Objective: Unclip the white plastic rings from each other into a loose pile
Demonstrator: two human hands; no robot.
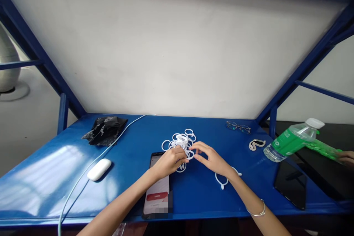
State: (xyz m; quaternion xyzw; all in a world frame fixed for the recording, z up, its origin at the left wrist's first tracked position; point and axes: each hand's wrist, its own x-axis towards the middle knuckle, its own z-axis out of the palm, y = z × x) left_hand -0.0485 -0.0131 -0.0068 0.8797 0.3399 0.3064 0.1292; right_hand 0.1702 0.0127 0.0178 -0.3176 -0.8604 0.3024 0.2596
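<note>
White plastic curtain rings (181,140) lie in a loose pile in the middle of the blue table. At the near edge of the pile, my left hand (173,160) has its fingers closed in a pinch on one white ring (190,155). My right hand (211,159) is just to the right, its thumb and fingers apart around the right side of that ring. Whether its fingertips touch the ring is unclear. Under my right forearm lie a couple of opened white rings (222,184) with knobbed ends. A phone (156,204) with a lit screen lies partly beneath my left wrist.
A black plastic bag (106,129), a white mouse (99,169) and a pale cable (83,176) are on the left. Glasses (238,127), a white looped item (256,144), a tilted water bottle (293,140) and a dark phone (290,184) lie right. Another person's hand (347,158) shows at the right edge.
</note>
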